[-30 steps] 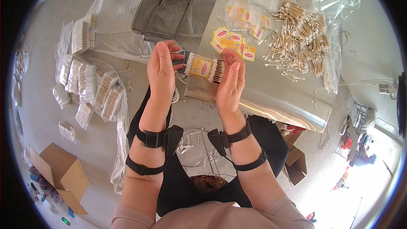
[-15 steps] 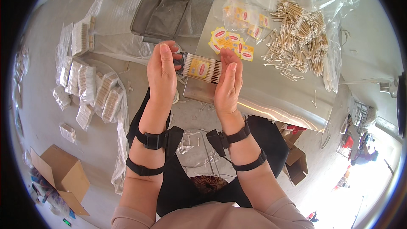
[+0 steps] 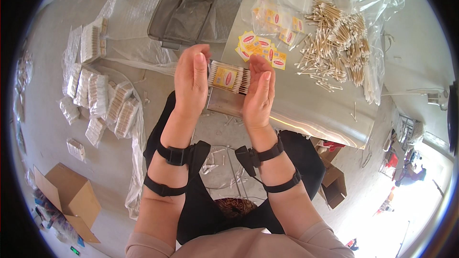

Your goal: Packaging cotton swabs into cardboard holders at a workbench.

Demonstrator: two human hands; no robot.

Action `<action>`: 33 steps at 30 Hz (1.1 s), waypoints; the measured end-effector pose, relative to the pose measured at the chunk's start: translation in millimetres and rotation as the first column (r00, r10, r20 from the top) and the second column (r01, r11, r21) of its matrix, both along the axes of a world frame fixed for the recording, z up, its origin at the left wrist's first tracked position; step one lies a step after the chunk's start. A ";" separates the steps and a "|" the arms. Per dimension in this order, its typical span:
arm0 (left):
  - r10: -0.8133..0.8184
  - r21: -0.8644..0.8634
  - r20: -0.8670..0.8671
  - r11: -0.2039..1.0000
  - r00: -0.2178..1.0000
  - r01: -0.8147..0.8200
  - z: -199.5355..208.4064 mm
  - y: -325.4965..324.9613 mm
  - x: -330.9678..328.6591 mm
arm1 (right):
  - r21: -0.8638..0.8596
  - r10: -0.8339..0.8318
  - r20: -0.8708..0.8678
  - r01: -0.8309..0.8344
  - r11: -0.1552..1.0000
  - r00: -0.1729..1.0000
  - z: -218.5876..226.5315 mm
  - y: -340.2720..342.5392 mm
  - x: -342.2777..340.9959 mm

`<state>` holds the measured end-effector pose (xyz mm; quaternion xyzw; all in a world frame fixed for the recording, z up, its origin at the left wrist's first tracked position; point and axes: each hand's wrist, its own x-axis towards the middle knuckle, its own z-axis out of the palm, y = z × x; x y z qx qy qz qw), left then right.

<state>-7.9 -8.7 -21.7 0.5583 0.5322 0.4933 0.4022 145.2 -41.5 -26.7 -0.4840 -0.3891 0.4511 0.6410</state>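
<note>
While the bundle of cotton swabs point(image 3: 228, 77) is pressed between both palms above the near edge of the metal worktop point(image 3: 311, 110), alignment is the point to watch. The left hand point(image 3: 191, 83) and right hand point(image 3: 258, 93) stand upright, fingers straight, each flat against one end of the bundle, so the hands are clamped on it from left and right. A yellow label with a red oval lies on its upper face. In my judgement, even pressure on both ends would square the sticks; uneven pressure risks sticks slipping out below. Spare yellow labels point(image 3: 260, 48) lie just beyond, loose swabs point(image 3: 334, 48) further right, a grey tray point(image 3: 184, 12) far left.
</note>
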 end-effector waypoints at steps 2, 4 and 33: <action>-0.051 -0.010 0.129 0.999 0.990 0.053 -8.0 1.8 10.3 | 0.011 -0.012 -0.014 0.012 1.000 1.000 -0.4 0.2 -1.8; -0.154 -0.032 0.234 0.986 0.960 0.166 -14.0 4.8 15.7 | 0.018 -0.024 -0.024 0.024 1.000 0.999 -0.9 -0.1 -1.7; -0.045 -0.119 0.600 0.982 0.799 0.145 -10.4 9.3 22.4 | 0.029 0.011 -0.143 -0.007 1.000 0.990 -2.5 -0.2 -14.5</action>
